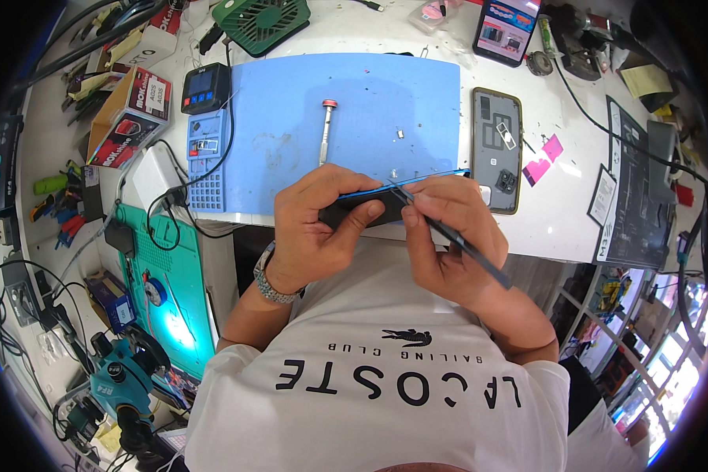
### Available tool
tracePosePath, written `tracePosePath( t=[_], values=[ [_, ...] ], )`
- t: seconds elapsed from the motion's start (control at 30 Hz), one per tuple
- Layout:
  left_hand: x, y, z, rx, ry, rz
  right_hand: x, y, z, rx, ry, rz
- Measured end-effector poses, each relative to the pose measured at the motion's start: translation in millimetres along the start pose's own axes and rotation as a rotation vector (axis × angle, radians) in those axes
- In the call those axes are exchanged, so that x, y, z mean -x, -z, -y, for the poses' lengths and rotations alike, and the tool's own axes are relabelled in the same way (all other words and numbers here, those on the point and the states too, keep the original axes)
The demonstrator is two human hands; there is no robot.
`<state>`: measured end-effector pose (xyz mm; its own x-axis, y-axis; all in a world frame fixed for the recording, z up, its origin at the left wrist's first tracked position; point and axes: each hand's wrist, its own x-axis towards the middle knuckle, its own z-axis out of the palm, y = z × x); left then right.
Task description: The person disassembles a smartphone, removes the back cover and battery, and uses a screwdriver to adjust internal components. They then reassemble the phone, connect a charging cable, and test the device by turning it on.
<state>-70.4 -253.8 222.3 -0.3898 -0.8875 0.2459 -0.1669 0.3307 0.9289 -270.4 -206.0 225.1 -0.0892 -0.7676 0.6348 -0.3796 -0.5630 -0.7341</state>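
My left hand is closed round the left end of a dark, thin phone-like panel with a bright blue edge, holding it tilted at the front edge of the blue mat. In my right hand is a pair of dark tweezers, pinched between thumb and fingers. Their tips meet the panel's upper edge near its middle. My right fingers also rest against the panel's right part. A screwdriver with a red cap lies on the mat just beyond my left hand. Small loose bits lie near it.
To the right lies an opened phone back housing beside pink film scraps. A phone and a green fan stand at the back. Cables, a small black device and a cardboard box crowd the left. A teal microscope stands lower left.
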Motion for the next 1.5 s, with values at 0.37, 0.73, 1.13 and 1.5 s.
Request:
tracePosePath(
  t=[0.37, 0.73, 1.13, 1.5],
  values=[
    [-1.6, 0.9, 0.3, -0.004, 0.002, 0.009, 14.4, -0.5, -12.7, -0.014, 0.107, 0.015],
    [-2.7, 2.2, -1.0, -0.03, 0.008, 0.006, 7.9, 17.0, -2.6, -0.113, 0.05, -0.03],
    [-3.7, -0.3, 2.0, -0.009, 0.045, -0.013, -22.6, 76.8, -32.3, 0.004, -0.363, 0.427],
    [-0.6, 0.6, 10.4, -0.011, 0.102, -0.034, -23.2, 72.2, -43.2, -0.093, -0.433, 0.444]
  ],
)
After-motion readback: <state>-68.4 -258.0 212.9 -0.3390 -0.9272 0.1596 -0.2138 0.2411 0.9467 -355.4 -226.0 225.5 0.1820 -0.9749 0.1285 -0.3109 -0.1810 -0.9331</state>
